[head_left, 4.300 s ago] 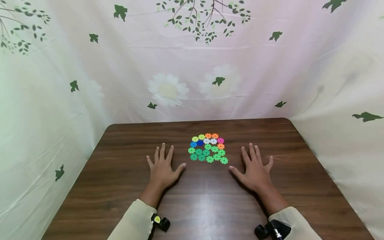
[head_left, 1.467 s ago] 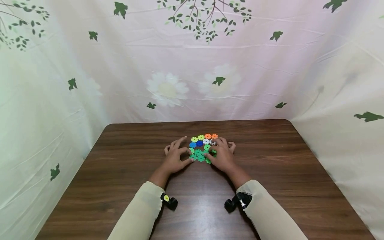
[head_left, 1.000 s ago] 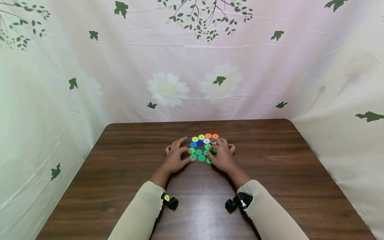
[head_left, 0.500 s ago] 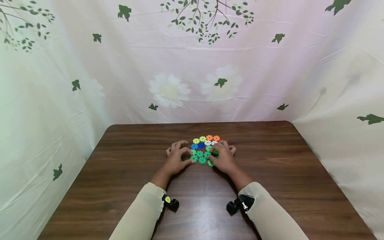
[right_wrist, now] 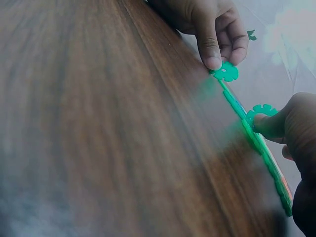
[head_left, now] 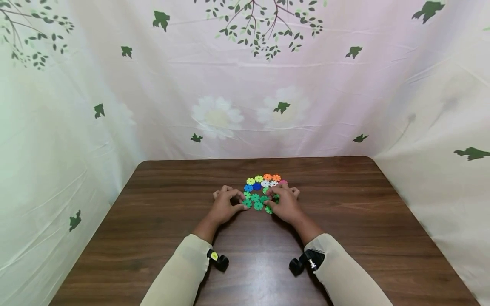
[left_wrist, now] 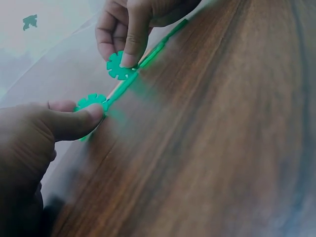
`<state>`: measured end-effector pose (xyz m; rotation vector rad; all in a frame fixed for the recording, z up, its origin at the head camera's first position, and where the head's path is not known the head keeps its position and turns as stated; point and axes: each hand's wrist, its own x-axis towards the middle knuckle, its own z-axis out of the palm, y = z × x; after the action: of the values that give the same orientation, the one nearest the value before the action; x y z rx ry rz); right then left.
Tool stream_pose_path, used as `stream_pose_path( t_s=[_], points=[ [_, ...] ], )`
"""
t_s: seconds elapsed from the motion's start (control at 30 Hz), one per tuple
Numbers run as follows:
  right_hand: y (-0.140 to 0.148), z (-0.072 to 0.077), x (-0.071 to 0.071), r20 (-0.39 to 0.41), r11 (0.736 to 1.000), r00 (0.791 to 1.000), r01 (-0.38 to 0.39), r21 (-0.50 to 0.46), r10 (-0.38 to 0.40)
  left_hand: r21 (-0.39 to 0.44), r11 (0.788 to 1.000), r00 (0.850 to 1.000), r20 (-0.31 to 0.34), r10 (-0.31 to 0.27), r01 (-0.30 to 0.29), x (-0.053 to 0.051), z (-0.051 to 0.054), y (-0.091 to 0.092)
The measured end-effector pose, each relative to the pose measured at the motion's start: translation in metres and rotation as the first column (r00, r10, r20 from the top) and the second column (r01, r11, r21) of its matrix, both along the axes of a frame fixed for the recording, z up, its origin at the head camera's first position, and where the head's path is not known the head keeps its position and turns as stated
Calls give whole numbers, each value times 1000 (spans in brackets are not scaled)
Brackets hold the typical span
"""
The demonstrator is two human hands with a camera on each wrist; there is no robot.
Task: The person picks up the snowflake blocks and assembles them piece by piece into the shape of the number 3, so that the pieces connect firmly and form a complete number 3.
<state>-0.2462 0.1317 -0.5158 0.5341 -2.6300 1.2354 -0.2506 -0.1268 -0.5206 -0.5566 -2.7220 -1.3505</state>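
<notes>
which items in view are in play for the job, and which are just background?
In play:
- left green disc, pinched by left hand
- right green disc, pinched by right hand
- likely too: other green discs, yellow discs, blue discs, white discs, orange discs

Background:
- table
- printed backdrop
- wrist cameras

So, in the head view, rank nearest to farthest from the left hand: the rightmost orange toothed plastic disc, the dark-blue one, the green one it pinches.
1. Green disc, pinched by the left hand
2. Dark-blue disc, farther back
3. Rightmost orange disc, back row
</notes>
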Motion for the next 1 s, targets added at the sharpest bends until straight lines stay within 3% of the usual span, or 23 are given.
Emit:
stream_pose_path(
  t_s=[0.8, 1.0],
  points=[
    [-3, 0, 7, -122, 994, 987, -110, -12, 108, 152, 983, 995, 29, 98, -101, 8, 6, 8],
    [-5, 0, 6, -166, 996, 982, -91, -14, 87, 199, 977, 996, 35, 77, -83, 9, 8, 10]
  ],
)
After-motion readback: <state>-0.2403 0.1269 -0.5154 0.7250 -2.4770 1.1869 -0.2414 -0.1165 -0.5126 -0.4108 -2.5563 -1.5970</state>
